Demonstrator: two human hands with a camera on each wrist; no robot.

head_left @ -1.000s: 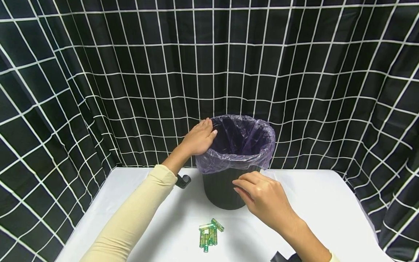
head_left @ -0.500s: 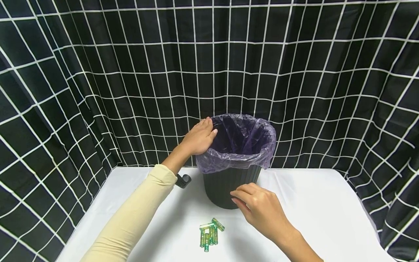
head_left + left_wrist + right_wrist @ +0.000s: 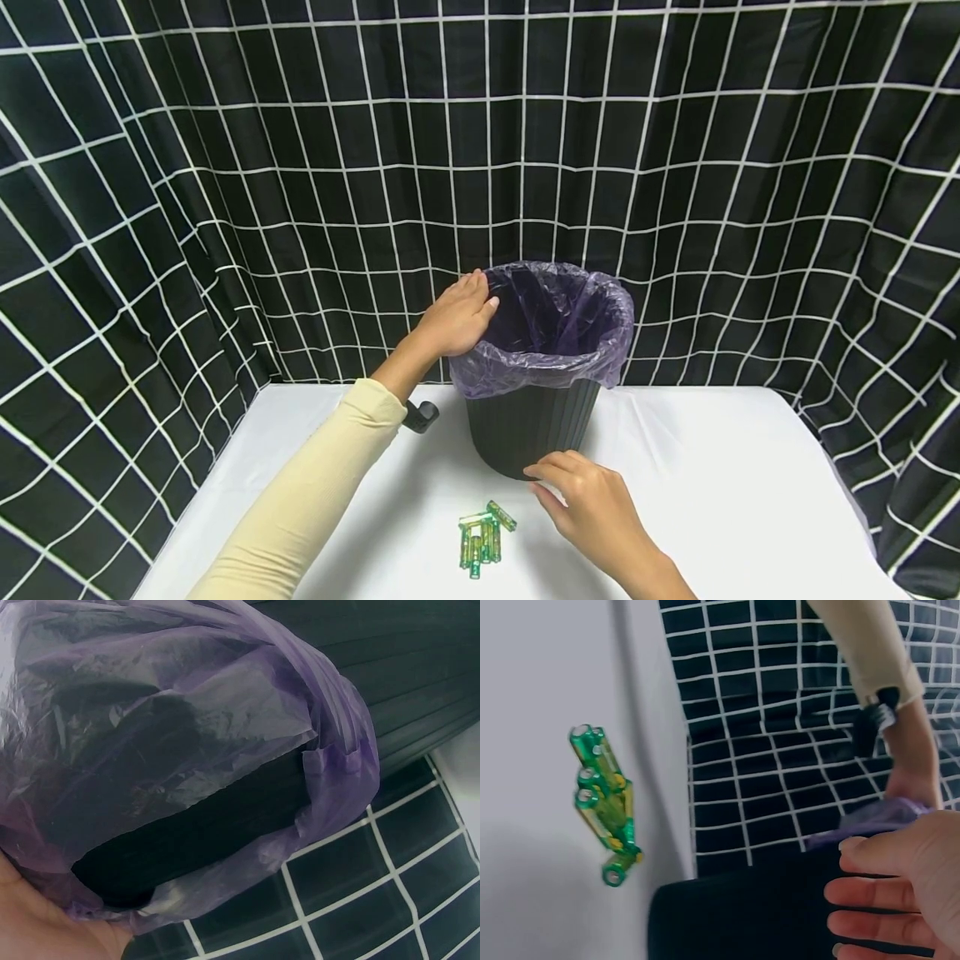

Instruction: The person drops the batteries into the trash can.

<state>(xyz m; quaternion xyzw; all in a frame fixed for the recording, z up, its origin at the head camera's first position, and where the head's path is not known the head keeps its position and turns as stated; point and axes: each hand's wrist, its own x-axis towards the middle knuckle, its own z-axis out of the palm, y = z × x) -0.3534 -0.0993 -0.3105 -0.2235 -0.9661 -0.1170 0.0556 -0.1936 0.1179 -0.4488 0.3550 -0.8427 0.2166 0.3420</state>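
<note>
Right hand [image 3: 596,508] grip: relaxed, empty, near the batteries | batteries [image 3: 481,536]: green cluster on counter [image 3: 735,483], none binned yet | bin [image 3: 534,421]: purple liner [image 3: 551,350] fitted | left hand [image 3: 455,317]: flat on far rim.

No legible text, brand, number or sign in any view. Green batteries [image 3: 481,535] in front of black bin [image 3: 528,429]: printing on wrappers too small and blurred to read. Bin wall, purple liner [image 3: 551,333], grid curtain [image 3: 225,167] behind bin: unmarked.
</note>
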